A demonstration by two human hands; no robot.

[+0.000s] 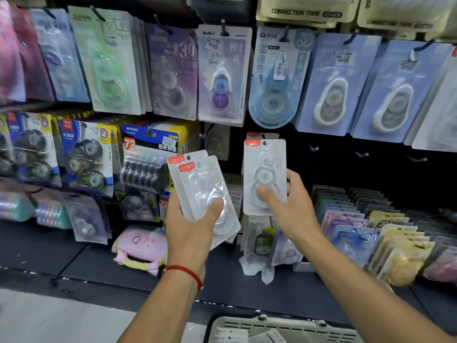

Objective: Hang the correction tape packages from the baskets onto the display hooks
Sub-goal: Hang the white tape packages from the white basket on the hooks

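My left hand [190, 226] grips a small stack of white correction tape packages [197, 184] with red corner labels, tilted to the left. My right hand [286, 206] holds one more white package [265, 167] upright by its lower half, thumb on the front. Its hanging hole sits just below a hanging package of the same kind [257, 135] on the dark display wall. Bare hooks [314, 147] stick out of the wall to the right of it. A light plastic basket [279, 328] with a few packages lies at the bottom, under my arms.
Rows of hanging correction tape packages [223, 75] fill the wall above and to the left. Stacked packages stand in trays [366, 219] on the shelf at right. A pink pouch [141, 246] and loose packages [262, 243] lie on the dark shelf.
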